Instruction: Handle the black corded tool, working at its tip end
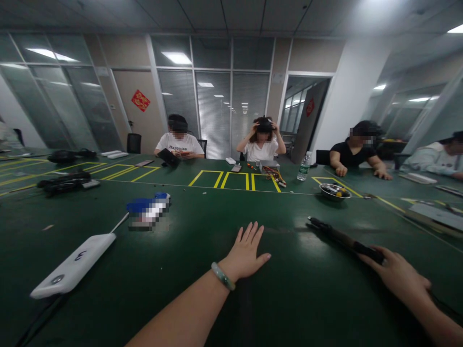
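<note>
My left hand (pixel 246 253), a jade bangle on its wrist, lies palm down on the dark green table (pixel 202 308) with its fingers spread. It holds nothing. My right hand (pixel 394 272) is at the lower right, its fingers over the near end of a long black rod-like object (pixel 342 238) lying on the table. A flat white device (pixel 74 264) with a thin cable lies far to the left of my left hand. A pixelated blue-and-white item (pixel 148 209) sits ahead of that device.
A steel bowl (pixel 334 191) and a water bottle (pixel 304 166) stand ahead to the right. Yellow tape outlines (pixel 235 179) mark the table. Several co-workers (pixel 264 142) sit across it, and black gear (pixel 67 183) lies at the left.
</note>
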The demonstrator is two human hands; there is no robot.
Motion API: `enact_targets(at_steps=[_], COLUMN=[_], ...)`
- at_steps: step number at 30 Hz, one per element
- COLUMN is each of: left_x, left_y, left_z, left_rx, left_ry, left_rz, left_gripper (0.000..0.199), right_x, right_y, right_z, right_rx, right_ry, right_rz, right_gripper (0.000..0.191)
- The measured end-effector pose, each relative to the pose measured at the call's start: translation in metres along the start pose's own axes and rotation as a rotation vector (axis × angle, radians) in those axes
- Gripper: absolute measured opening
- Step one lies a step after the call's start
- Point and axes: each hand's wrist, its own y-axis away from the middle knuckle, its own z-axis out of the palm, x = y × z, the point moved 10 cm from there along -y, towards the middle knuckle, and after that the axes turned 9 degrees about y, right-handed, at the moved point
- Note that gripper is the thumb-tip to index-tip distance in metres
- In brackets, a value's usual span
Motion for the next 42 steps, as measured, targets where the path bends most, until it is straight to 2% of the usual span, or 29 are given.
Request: enact_targets(at_steps=[2, 6, 8, 10, 12, 14, 16, 17, 20, 22, 26, 31, 36, 39, 42], left_x=[0.011, 0.038, 0.043, 0.039, 0.027, 0.015, 0.009, 0.009, 0.014, 0.016, 0.016, 0.013, 0.014, 0.015, 0.014], left_y=[0.0, 0.001, 0.002, 0.003, 0.004, 0.004, 0.003, 0.003, 0.001, 0.001, 0.003, 0.001, 0.0, 0.0, 0.001], left_z=[-0.006, -0.021, -0.028, -0.031, -0.034, -0.037, -0.039, -0.04, -0.039, -0.039, -0.04, -0.038, -0.04, -0.043, -0.046], left_rx=[0.019, 0.131, 0.19, 0.228, 0.253, 0.279, 0.294, 0.293, 0.254, 0.229, 0.209, 0.206, 0.216, 0.21, 0.196], left_ry=[-0.007, -0.034, -0.055, -0.079, -0.096, -0.092, -0.077, -0.072, -0.075, -0.081, -0.073, -0.061, -0.052, -0.064, -0.088], left_rz=[0.035, 0.155, 0.188, 0.176, 0.128, 0.078, 0.054, 0.05, 0.042, 0.035, 0.028, 0.015, 0.007, 0.005, -0.005], left_gripper=[0.083, 0.078, 0.07, 0.064, 0.062, 0.063, 0.065, 0.063, 0.05, 0.045, 0.046, 0.043, 0.038, 0.037, 0.035], right_x=[-0.07, -0.22, -0.286, -0.339, -0.369, -0.373, -0.355, -0.34, -0.297, -0.286, -0.293, -0.3, -0.302, -0.31, -0.309], right_y=[0.024, 0.084, 0.112, 0.137, 0.152, 0.155, 0.149, 0.144, 0.133, 0.134, 0.141, 0.14, 0.11, 0.094, 0.088], right_z=[0.008, 0.006, 0.006, 0.008, 0.004, -0.008, -0.017, -0.018, -0.014, -0.012, -0.014, -0.015, -0.001, 0.008, 0.004], right_rx=[-0.137, -0.23, -0.269, -0.317, -0.326, -0.262, -0.196, -0.202, -0.357, -0.457, -0.501, -0.327, -0.23, -0.246, -0.242], right_ry=[-0.033, -0.089, -0.14, -0.203, -0.272, -0.264, -0.132, -0.042, 0.173, 0.234, 0.286, 0.333, 0.214, 0.063, -0.01], right_rz=[-0.153, -0.396, -0.491, -0.595, -0.674, -0.711, -0.668, -0.616, -0.472, -0.47, -0.517, -0.52, -0.54, -0.615, -0.624], right_gripper=[0.064, 0.045, 0.041, 0.052, 0.067, 0.077, 0.078, 0.074, 0.046, 0.034, 0.025, 0.04, 0.032, 0.019, 0.011])
